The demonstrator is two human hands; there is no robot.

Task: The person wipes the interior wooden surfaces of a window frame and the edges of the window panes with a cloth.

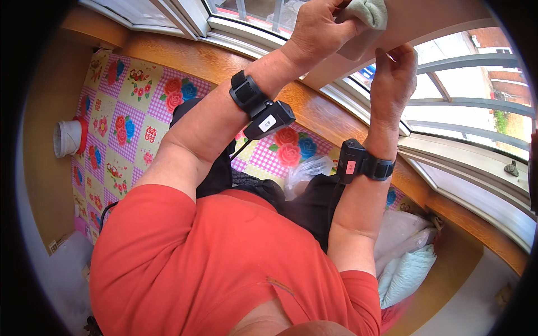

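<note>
My left hand [321, 31] is raised at the top of the view and grips a folded pale green cloth [363, 27]. The cloth lies against or just before a pinkish upright panel [424, 17] between two window openings; contact is hard to judge. To its right, my right hand [395, 80] is raised before the barred window [449, 84]. Its fingers are bent, a gap shows by the thumb, and I see nothing held. Both wrists wear black straps with small box devices.
A wooden sill [319, 107] runs below the window frames. Under me spreads a floral patterned sheet [126, 105]. A clear plastic bag [309, 172] lies by my legs. At left is a white roll or tub [67, 138]; at right, a pale blue folded fabric bundle [407, 275].
</note>
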